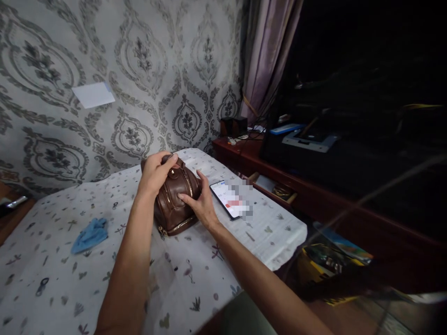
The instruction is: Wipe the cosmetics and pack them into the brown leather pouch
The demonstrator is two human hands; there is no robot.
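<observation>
A brown leather bag (173,195) with gold zippers stands on the white printed cloth in front of me. My left hand (159,170) is closed at its top, thumb and fingers pinching near the handle. Against the bag's right side lies my right hand (202,202), its thumb on the front panel and its fingers partly hidden behind the edge. A phone (230,200) with a lit screen, partly blurred out, lies just right of that hand. Left of the bag rests a crumpled blue cloth (90,236).
The printed cloth (188,298) covers the surface under the bag. Along the right runs a dark red desk (240,150) with an open drawer (275,188), small speakers (233,125) and cables. A yellow-black box (316,263) sits below. Patterned wallpaper bears a white paper (93,95).
</observation>
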